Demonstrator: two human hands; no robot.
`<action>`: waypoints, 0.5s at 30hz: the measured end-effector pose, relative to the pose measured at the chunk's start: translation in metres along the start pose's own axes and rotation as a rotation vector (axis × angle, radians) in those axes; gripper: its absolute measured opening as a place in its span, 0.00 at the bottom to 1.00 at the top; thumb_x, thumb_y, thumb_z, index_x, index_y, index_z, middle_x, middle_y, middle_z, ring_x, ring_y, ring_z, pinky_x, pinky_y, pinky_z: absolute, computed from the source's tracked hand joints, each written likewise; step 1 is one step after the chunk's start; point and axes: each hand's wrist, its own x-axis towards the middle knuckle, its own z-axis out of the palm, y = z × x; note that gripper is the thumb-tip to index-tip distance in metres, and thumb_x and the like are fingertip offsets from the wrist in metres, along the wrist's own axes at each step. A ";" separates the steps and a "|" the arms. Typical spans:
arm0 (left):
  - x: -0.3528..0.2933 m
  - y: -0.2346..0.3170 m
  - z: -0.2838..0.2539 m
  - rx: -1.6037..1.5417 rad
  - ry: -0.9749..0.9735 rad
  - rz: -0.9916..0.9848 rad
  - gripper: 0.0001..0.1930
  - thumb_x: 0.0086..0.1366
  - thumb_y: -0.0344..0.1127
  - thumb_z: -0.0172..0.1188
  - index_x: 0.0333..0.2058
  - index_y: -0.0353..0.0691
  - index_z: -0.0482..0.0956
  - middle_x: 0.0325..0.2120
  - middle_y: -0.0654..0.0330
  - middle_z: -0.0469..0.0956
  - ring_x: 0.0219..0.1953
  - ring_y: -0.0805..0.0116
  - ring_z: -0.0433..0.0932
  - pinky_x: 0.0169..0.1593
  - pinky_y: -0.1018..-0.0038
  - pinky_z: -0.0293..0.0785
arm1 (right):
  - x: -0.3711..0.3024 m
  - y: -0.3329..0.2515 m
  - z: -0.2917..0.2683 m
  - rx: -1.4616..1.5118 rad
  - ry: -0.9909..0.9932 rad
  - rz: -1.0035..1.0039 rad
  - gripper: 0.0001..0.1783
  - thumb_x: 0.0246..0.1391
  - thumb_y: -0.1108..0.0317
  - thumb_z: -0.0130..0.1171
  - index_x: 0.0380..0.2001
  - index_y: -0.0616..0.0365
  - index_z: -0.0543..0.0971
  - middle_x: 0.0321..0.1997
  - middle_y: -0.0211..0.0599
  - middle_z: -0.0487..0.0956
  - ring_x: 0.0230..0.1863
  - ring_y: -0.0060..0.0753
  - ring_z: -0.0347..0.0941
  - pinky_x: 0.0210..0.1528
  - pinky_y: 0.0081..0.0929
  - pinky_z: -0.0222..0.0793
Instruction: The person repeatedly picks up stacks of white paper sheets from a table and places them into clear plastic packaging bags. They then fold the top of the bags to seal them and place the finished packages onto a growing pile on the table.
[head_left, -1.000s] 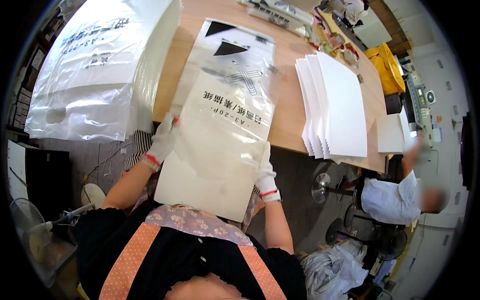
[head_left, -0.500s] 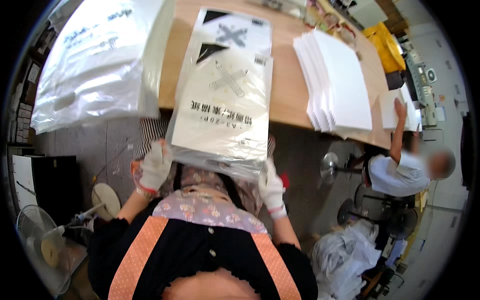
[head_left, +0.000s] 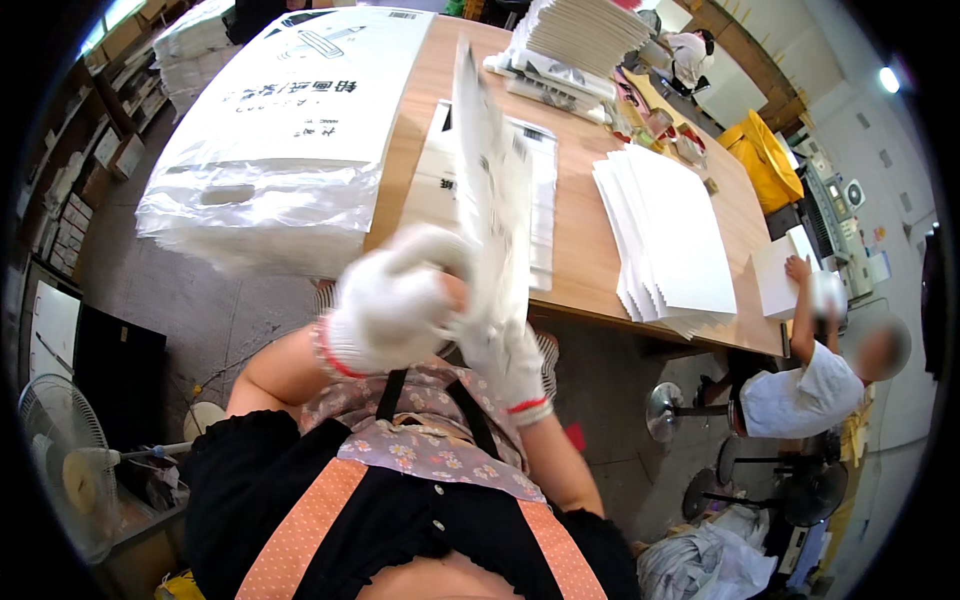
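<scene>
A clear plastic packet of drawing paper (head_left: 492, 190) stands tilted nearly on edge in front of me, its printed face seen at a slant. My left hand (head_left: 395, 300), in a white knit glove with bare fingertips and smeared by motion, is closed at the packet's lower left side. Gloved too, my right hand (head_left: 508, 368) grips the lower end; its fingers are partly hidden. Beneath and behind, another printed packet (head_left: 541, 200) lies on the table, partly covered. To the left rests a thick stack of printed plastic bags (head_left: 265, 175) with handle cut-outs, overhanging the table edge.
Fanned white paper stacks (head_left: 675, 240) lie on the wooden table (head_left: 575, 135) at right. A tall paper pile (head_left: 580, 35) stands at the back, near a yellow bag (head_left: 765, 160). A co-worker (head_left: 800, 390) sits at the right end. A fan (head_left: 75, 470) stands lower left.
The packet has gone from lying flat toward me to standing tilted on edge. Both hands have come up and inward, the left one moving right. The bag stack at left now shows its printed top.
</scene>
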 end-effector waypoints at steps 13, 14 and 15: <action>-0.085 -0.137 -0.264 -0.393 0.772 -0.774 0.06 0.64 0.29 0.43 0.34 0.39 0.71 0.34 0.62 0.69 0.37 0.73 0.69 0.45 0.79 0.67 | 0.082 -0.042 0.185 -0.280 -0.499 0.189 0.16 0.61 0.63 0.47 0.44 0.66 0.70 0.23 0.36 0.77 0.19 0.26 0.74 0.18 0.23 0.72; -0.094 -0.147 -0.232 -0.242 0.837 -0.803 0.07 0.64 0.31 0.46 0.38 0.39 0.70 0.35 0.61 0.71 0.36 0.72 0.70 0.43 0.77 0.69 | 0.086 -0.029 0.172 -0.308 -0.451 0.107 0.17 0.61 0.63 0.46 0.46 0.66 0.69 0.24 0.36 0.77 0.20 0.26 0.74 0.19 0.21 0.72; -0.104 -0.141 -0.208 -0.048 0.912 -0.850 0.10 0.64 0.33 0.48 0.43 0.40 0.70 0.36 0.61 0.72 0.35 0.70 0.72 0.42 0.75 0.70 | 0.088 -0.016 0.162 -0.318 -0.433 0.029 0.17 0.62 0.64 0.46 0.48 0.66 0.68 0.26 0.35 0.77 0.20 0.26 0.74 0.19 0.20 0.72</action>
